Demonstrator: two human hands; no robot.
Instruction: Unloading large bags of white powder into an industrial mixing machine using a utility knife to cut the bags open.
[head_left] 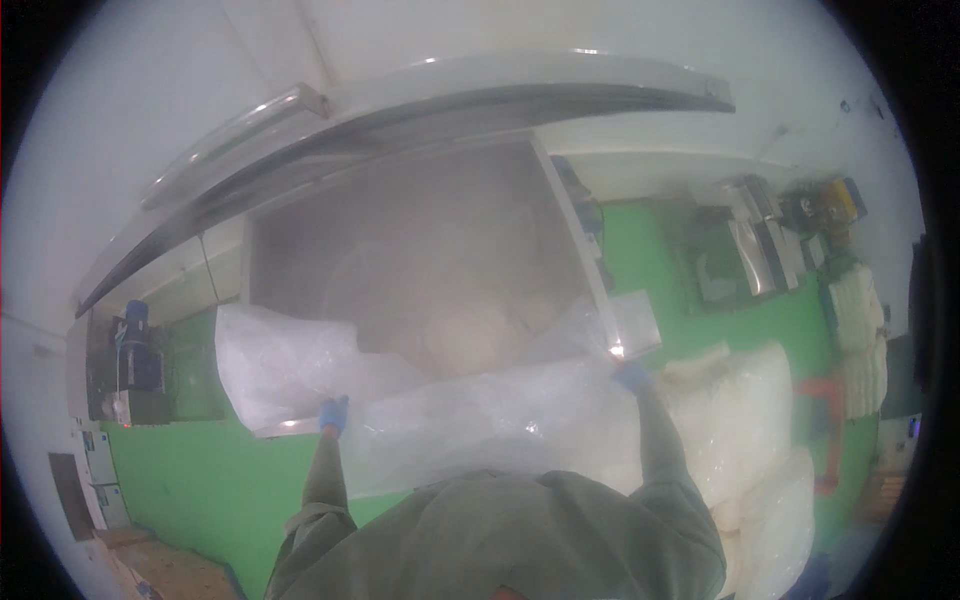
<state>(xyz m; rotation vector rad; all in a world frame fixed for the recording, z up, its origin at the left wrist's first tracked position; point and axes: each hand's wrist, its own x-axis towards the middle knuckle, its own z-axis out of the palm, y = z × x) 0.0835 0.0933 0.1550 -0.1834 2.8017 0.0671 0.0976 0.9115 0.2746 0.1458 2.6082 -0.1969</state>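
Note:
A large clear plastic sheet (470, 415) hangs over the near edge of a wide metal vat (575, 225); whether it is a bag cannot be made out. My left hand (334, 412), in a blue glove, is closed on the plastic at the vat's near left. Also blue-gloved, my right hand (630, 376) grips the plastic by the vat's near right corner. Inside the vat lies a pale beige mass (475, 325), blurred by haze. The fingers of both hands are small in the picture.
Filled white plastic sacks (740, 400) lie at my right on the green floor (640, 240). A metal hood (430, 110) spans above the vat's far side. At the left stands a blue motor (138, 345); machinery (760, 245) stands at the far right, near a red frame (828, 435).

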